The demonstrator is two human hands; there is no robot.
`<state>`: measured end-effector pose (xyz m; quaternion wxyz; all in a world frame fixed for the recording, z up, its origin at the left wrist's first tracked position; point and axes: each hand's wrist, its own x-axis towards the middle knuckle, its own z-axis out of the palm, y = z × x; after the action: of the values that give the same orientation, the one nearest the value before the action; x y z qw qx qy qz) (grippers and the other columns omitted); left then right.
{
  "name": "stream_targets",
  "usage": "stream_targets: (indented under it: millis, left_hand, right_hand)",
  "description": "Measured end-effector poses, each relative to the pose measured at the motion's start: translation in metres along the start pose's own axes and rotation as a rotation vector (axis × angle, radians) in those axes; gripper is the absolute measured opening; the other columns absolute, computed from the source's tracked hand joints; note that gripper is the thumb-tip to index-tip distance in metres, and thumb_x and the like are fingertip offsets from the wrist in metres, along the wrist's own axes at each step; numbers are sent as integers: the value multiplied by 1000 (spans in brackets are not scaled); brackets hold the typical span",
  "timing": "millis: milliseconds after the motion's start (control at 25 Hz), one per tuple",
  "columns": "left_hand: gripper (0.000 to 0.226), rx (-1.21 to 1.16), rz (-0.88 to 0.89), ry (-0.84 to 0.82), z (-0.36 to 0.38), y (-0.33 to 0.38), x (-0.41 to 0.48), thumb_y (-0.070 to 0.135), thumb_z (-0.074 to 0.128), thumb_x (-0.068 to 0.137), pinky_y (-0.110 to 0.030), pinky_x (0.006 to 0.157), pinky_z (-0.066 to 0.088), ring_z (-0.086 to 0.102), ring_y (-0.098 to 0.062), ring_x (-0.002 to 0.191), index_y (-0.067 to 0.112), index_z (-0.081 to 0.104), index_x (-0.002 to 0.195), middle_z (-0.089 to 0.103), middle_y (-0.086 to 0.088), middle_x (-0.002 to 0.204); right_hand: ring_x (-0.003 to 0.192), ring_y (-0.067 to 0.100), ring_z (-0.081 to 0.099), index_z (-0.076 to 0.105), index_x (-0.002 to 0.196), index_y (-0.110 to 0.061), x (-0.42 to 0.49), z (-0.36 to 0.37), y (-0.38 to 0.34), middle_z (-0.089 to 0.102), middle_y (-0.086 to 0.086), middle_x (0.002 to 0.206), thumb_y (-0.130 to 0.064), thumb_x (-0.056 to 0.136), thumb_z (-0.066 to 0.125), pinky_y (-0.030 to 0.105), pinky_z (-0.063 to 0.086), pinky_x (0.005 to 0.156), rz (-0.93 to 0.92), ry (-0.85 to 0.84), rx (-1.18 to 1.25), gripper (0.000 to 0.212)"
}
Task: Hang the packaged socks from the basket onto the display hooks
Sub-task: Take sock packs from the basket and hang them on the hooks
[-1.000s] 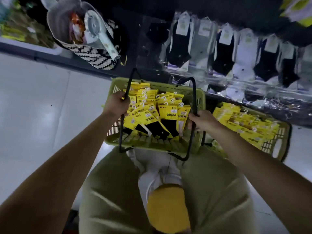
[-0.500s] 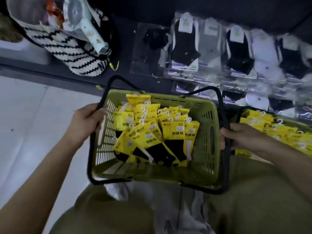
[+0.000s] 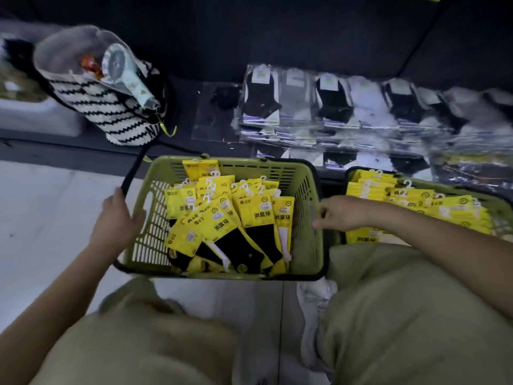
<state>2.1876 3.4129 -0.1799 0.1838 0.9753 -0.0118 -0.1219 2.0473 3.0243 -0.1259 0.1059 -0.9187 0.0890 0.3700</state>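
Note:
A green basket (image 3: 302, 190) stands on the floor between my knees, filled with yellow-packaged socks (image 3: 222, 218) that have white hooks on top. My left hand (image 3: 115, 220) grips the basket's black handle (image 3: 136, 165) at the left rim, thumb over the wall. My right hand (image 3: 344, 213) hovers at the right rim, fingers loosely stretched toward it and holding nothing. Display hooks are not visible; the shelf above is dark.
A second green basket (image 3: 499, 207) with more yellow sock packs sits at the right. Clear-packaged black, grey and white socks (image 3: 333, 107) lie along the low shelf behind. A striped bag (image 3: 111, 120) holding a hand fan stands at back left. White floor tiles lie to the left.
The basket has come down and now sits lower before me. My right hand has let go of the right handle, which has dropped along the rim. My left hand still holds its handle.

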Motion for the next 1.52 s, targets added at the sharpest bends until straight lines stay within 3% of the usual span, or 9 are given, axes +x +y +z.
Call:
stream_targets:
  millis: [160,360,480,640,760,920,1080,1280,1520]
  left_hand:
    - [48,66,118,-60,-23,-4,-21,22,56,91,-40,102,36,42,-34,128,2,47,133,42,-20,140]
    - [29,67,272,-87,-45,14,-22,25,55,92,-34,82,46,60,-31,102,7,64,113,63,-14,115]
    - [34,37,223,-200,-18,35,-3,29,54,92,-31,79,46,62,-31,97,9,60,119,64,-14,114]
    - [43,11,57,-398,51,38,24,26,53,93,-32,80,43,56,-28,98,-2,50,125,58,-19,119]
    - [19,-169,-145,-462,91,27,35,18,59,88,-32,69,43,53,-22,77,0,60,96,57,-14,87]
    - [14,-397,-313,-488,118,20,41,16,65,86,-34,74,50,58,-19,79,6,61,95,59,-8,94]
    - [36,-609,-424,-507,132,35,46,9,69,81,-42,75,52,57,-25,86,6,49,111,57,-14,106]
    - [55,-822,-454,-518,142,59,47,4,68,81,-30,63,48,54,-21,95,14,38,126,56,-6,113]
    - [52,-788,-394,-481,139,52,49,8,64,86,-34,78,45,53,-21,100,13,38,131,55,-9,119]
  right_hand:
    - [101,21,58,60,115,-9,3,-4,-23,62,8,118,-42,93,50,32,47,85,-180,7,49,41]
    - [99,18,57,63,112,-8,28,-6,-56,62,6,116,-36,93,52,29,46,82,-339,13,120,36]
    - [108,37,57,59,116,3,65,-4,-83,60,23,120,-40,94,49,43,47,90,-316,14,1,49]
    - [106,35,57,54,120,5,122,9,-119,58,21,123,-39,91,55,37,49,77,-243,28,-68,52]
    - [90,26,53,39,128,-1,154,32,-131,54,16,120,-38,86,63,31,40,65,-113,73,164,60]
    - [129,31,41,10,149,-13,182,74,-138,33,9,149,-35,78,73,39,40,97,21,32,701,97]
    - [132,29,39,21,146,-15,195,96,-145,38,7,147,-33,73,78,38,37,102,87,105,787,95]
    - [129,35,32,32,136,-15,198,104,-144,36,14,139,-39,81,68,44,36,100,182,177,581,70]
    - [120,27,49,35,130,-4,199,110,-146,49,13,132,-14,79,73,29,40,88,221,223,1184,65]
